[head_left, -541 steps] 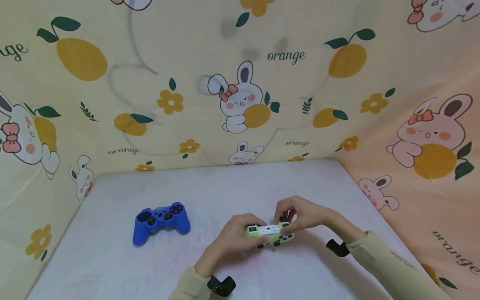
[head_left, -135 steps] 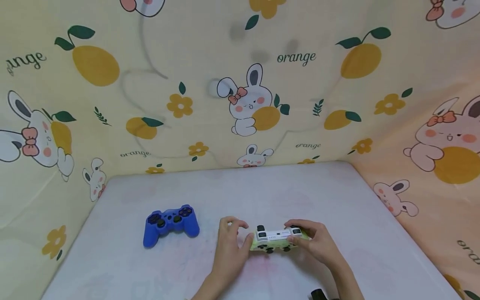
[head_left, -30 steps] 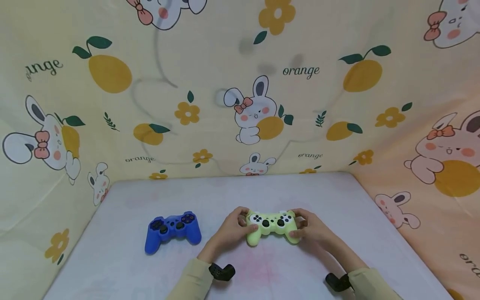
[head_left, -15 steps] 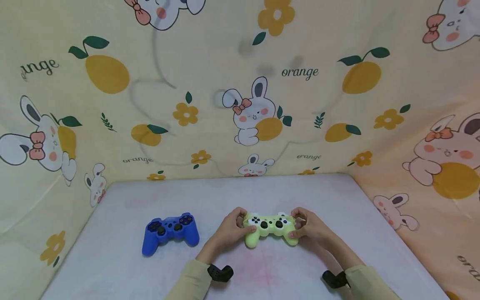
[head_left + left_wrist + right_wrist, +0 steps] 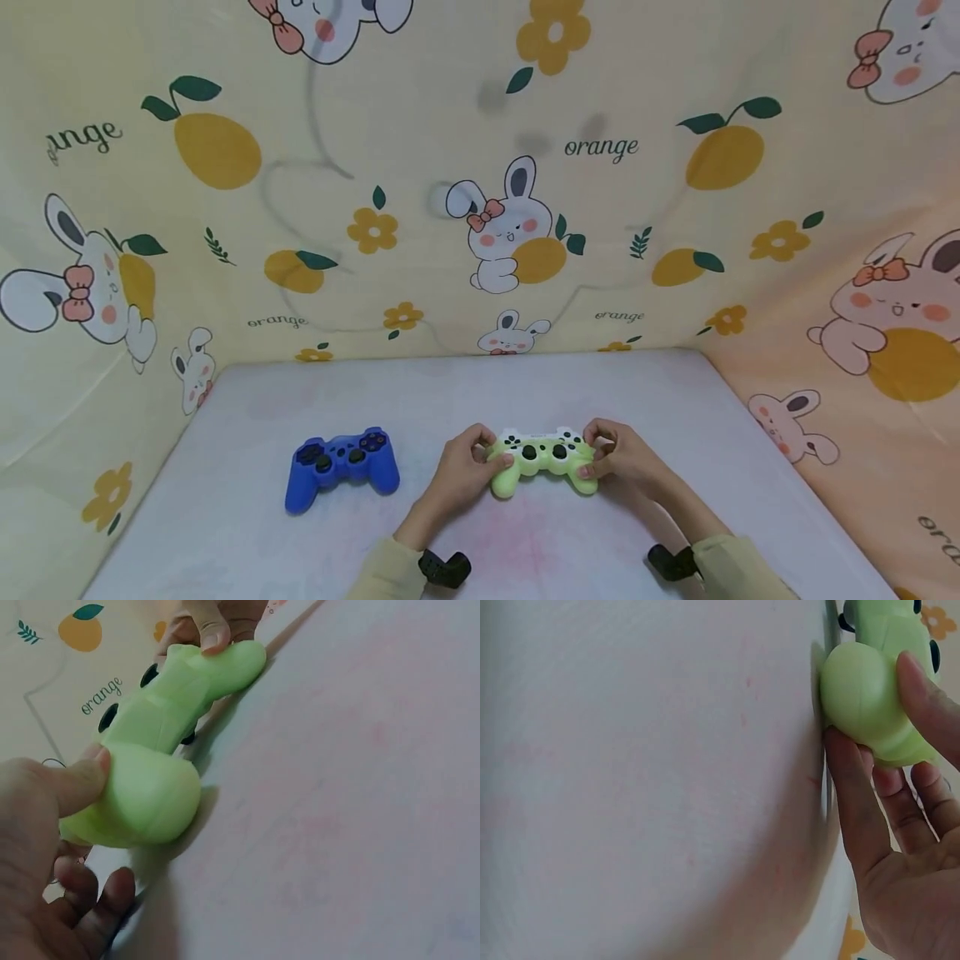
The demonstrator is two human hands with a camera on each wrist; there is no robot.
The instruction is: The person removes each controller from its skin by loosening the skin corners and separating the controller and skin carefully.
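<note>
A game controller (image 5: 544,458) in a light green cover, white showing along its back edge and round its buttons, is held between both hands with its sticks upward. My left hand (image 5: 457,472) pinches its left end, thumb on the front of the left grip and fingers curled at the upper corner. On the other end, my right hand (image 5: 628,458) holds the right grip the same way, thumb in front. In the right wrist view, fingertips (image 5: 841,742) touch the rounded green grip from beneath. The green controller stays close over the table, casting a shadow.
To the left, a blue game controller (image 5: 342,454) lies face up on the whitish table (image 5: 420,387). A cloth (image 5: 420,108) printed with rabbits and oranges stands as a wall behind and on both sides. Black wrist devices (image 5: 446,569) sit at the cuffs.
Earlier the green-covered controller was tipped with its shoulder-button edge up, the hands working at its ends. It now faces up. Since half a second ago, it has tipped slightly, baring more white at the back.
</note>
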